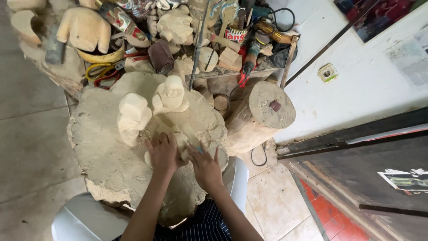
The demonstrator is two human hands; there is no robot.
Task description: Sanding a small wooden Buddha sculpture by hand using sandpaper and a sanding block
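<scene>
My left hand (162,152) and my right hand (204,164) are both wrapped around a small pale wooden carving (182,142) lying on a big dusty stump slab (102,147). The carving is mostly hidden under my fingers. Just beyond my hands stand two rough pale wooden figures: a blocky one (132,117) on the left and a rounder one with a head shape (170,94) on the right.
A cut log (263,114) stands to the right by the white wall. Behind the slab a cluttered bench holds more carved figures (84,27), a can (236,33), sandpaper roll (160,56), power tools (249,56) and cables. A white plastic chair (80,218) is below me.
</scene>
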